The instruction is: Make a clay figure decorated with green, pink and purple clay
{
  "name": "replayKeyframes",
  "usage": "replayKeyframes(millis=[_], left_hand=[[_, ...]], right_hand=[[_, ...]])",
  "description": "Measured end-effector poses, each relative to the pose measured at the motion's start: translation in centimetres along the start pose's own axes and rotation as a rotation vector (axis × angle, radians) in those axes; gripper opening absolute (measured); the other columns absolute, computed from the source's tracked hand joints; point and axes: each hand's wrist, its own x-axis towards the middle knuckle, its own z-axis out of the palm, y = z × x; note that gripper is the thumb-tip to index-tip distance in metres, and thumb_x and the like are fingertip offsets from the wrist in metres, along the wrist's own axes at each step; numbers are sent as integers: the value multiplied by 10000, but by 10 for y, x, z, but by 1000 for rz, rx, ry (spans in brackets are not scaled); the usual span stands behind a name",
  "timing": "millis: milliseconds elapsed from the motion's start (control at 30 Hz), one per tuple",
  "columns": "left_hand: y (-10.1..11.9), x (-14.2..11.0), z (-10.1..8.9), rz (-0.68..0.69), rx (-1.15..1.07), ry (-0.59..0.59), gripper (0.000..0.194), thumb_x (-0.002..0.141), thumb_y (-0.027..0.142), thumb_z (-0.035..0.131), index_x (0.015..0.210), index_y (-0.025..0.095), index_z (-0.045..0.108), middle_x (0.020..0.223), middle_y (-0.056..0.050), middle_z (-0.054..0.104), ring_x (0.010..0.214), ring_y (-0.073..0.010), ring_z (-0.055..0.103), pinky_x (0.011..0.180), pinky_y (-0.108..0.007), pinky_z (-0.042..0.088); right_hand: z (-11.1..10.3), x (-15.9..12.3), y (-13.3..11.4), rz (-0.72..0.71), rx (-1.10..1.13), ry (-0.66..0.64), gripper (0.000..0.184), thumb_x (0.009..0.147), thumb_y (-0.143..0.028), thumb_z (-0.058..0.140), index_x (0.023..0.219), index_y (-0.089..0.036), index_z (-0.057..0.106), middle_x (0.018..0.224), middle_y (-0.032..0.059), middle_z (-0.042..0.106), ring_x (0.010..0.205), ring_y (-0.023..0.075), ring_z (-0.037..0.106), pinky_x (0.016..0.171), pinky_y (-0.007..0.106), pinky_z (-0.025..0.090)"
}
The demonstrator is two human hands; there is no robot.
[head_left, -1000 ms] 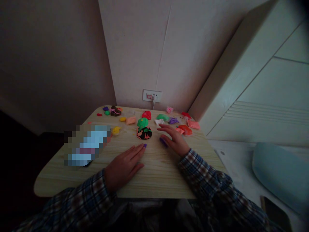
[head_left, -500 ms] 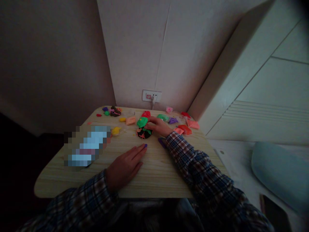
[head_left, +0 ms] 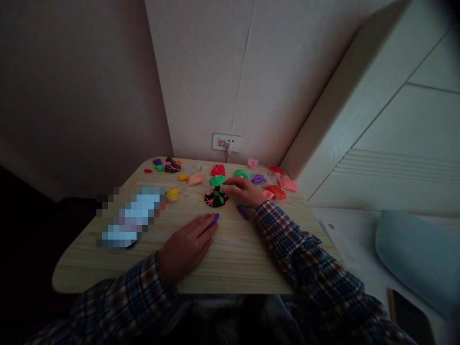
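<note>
A small clay model (head_left: 217, 181) stands upright at mid-table, with a green umbrella-shaped top on a dark stem. Its round black base (head_left: 211, 201) carries green leaf shapes and a pink star-like piece. My right hand (head_left: 246, 190) is just to its right, fingers stretched toward the stem and apart, holding nothing that I can see. My left hand (head_left: 189, 247) lies flat on the table nearer to me, fingers extended. A purple strip (head_left: 214, 220) shows at its fingertips, partly covered by them. Another purple elongated piece (head_left: 243, 212) lies by my right wrist.
Yellow clay (head_left: 173, 194), a peach packet (head_left: 195, 179), red clay (head_left: 218, 170), green clay (head_left: 243, 173) and orange-red packets (head_left: 275, 192) lie around the back. A lit phone (head_left: 138, 215), blurred out, is at left on the wooden table (head_left: 244, 263). A wall socket (head_left: 226, 142) is behind.
My right hand has let go of the green top and drawn back to the right. The model now stands free, turned slightly. More of the purple strip shows at my left fingertips.
</note>
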Motion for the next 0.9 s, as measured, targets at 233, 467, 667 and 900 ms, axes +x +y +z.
replayKeyframes(millis=[233,467,667,900], left_hand=[[12,2,2,-64,102,10,380,864,233,387,1175,59,516,1268,-169,495,1187,-265,447,977,-426,406],[23,10,9,-18,99,2,447,878,309,351,1172,9,504,1245,-190,510,1198,-253,436,967,-386,418],[13,4,5,-121,152,3,464,884,319,334,1214,19,465,1276,-185,480,1174,-242,465,965,-375,417],[15,3,6,-17,119,-22,484,874,362,354,1207,30,469,1275,-186,480,1209,-246,422,979,-382,399]], right_hand=[[-17,-71,-20,-89,-349,-39,311,858,-232,404,1093,-124,577,1153,139,586,1074,227,545,934,412,433],[20,-96,-31,-145,-444,-155,509,853,-224,387,1332,-72,311,1396,177,307,1302,248,275,1055,420,323],[17,-96,-25,-104,-530,-176,521,856,-214,382,1340,-47,286,1404,212,268,1315,261,231,1057,449,298],[27,-100,-35,-184,-572,-229,518,848,-210,409,1327,-36,313,1407,209,257,1322,261,204,1068,454,265]])
